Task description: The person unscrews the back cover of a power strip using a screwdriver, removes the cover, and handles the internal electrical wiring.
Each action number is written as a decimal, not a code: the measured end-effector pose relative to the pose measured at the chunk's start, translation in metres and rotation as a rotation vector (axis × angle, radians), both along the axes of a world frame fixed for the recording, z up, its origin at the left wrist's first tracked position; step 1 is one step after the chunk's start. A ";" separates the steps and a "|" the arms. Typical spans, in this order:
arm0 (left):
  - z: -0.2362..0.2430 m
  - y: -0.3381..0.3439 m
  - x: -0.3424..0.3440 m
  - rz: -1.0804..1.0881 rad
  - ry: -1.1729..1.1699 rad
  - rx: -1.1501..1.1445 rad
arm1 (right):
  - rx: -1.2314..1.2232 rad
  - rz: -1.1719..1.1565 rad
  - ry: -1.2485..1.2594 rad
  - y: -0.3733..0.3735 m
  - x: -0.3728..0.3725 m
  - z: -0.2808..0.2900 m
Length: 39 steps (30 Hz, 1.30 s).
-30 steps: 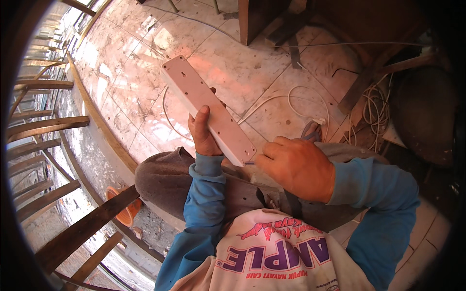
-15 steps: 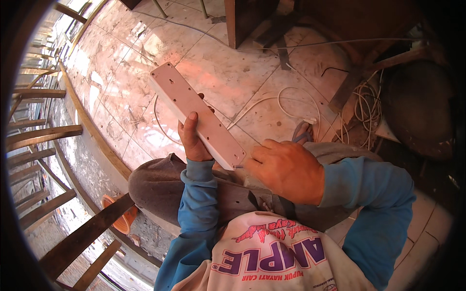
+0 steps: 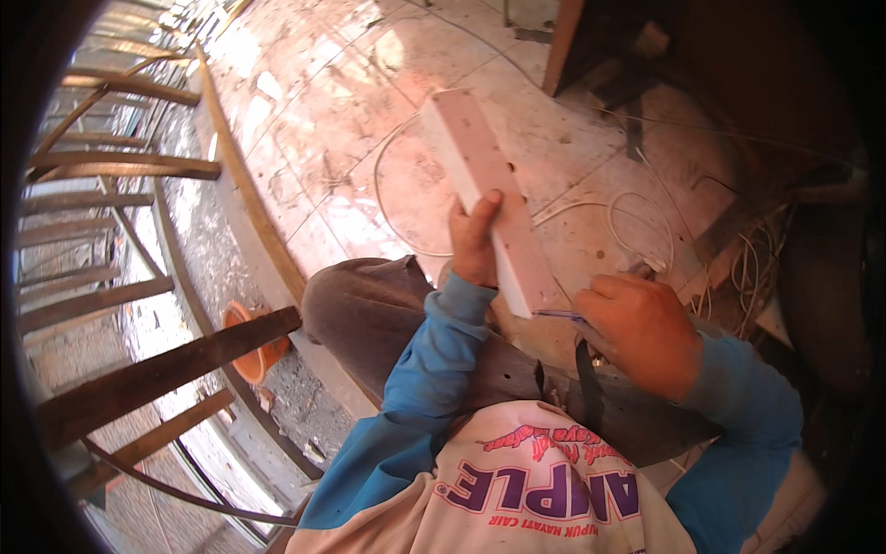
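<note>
My left hand [image 3: 475,242] grips a long pale board with small holes [image 3: 484,189], tilted on edge, its near end over my lap. My right hand [image 3: 644,330] is closed around a thin blue pen-like tool [image 3: 556,315] whose tip touches the board's near end. I am seated, grey trousers [image 3: 369,319] under both forearms in blue sleeves.
A tiled floor [image 3: 351,111] lies ahead with white cable [image 3: 637,226] looped across it. Dark wooden slats [image 3: 138,166] line the left side, and an orange pot [image 3: 249,346] sits beside my knee. Dark furniture and tangled wires [image 3: 757,268] stand at the right.
The board has turned from lying flat to standing more on edge and swung upright in view. My right hand moved from resting on the board to its near end with the blue tool.
</note>
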<state>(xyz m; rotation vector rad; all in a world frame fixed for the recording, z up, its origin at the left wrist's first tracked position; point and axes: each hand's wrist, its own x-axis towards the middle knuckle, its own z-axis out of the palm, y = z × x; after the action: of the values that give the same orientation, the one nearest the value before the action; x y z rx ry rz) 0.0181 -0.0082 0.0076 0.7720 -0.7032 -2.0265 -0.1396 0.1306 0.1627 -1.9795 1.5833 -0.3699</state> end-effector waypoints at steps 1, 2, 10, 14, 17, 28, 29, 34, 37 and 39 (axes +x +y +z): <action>-0.001 0.001 0.000 0.010 -0.022 -0.023 | -0.007 0.010 -0.012 -0.003 0.001 0.002; -0.004 0.002 -0.002 0.015 -0.036 -0.041 | 0.040 -0.011 0.003 -0.003 0.002 0.003; -0.006 0.003 -0.004 -0.016 -0.025 -0.017 | 0.225 -0.022 0.093 -0.001 0.002 -0.002; -0.004 0.005 -0.004 -0.017 -0.046 -0.015 | -0.031 -0.003 0.046 -0.010 0.006 0.003; -0.004 0.002 -0.002 -0.011 -0.036 -0.002 | 0.028 -0.037 0.051 -0.010 0.005 0.004; -0.008 0.000 0.000 0.035 -0.059 -0.008 | -0.048 -0.004 0.025 -0.014 0.007 0.013; -0.010 0.001 -0.002 0.040 -0.050 -0.009 | -0.015 -0.033 0.029 -0.010 0.006 0.012; -0.007 -0.002 -0.001 0.009 0.047 0.057 | 0.009 -0.061 -0.027 0.002 0.000 -0.003; -0.011 -0.003 -0.002 0.007 -0.003 0.011 | -0.085 -0.001 -0.052 -0.006 0.001 0.007; -0.009 -0.005 0.000 -0.023 -0.008 0.013 | -0.118 -0.026 -0.069 -0.008 0.002 0.008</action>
<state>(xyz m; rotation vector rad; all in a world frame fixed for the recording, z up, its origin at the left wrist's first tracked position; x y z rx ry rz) 0.0184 -0.0132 -0.0017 0.7833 -0.7072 -2.0517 -0.1380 0.1228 0.1708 -2.0123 1.5773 -0.5475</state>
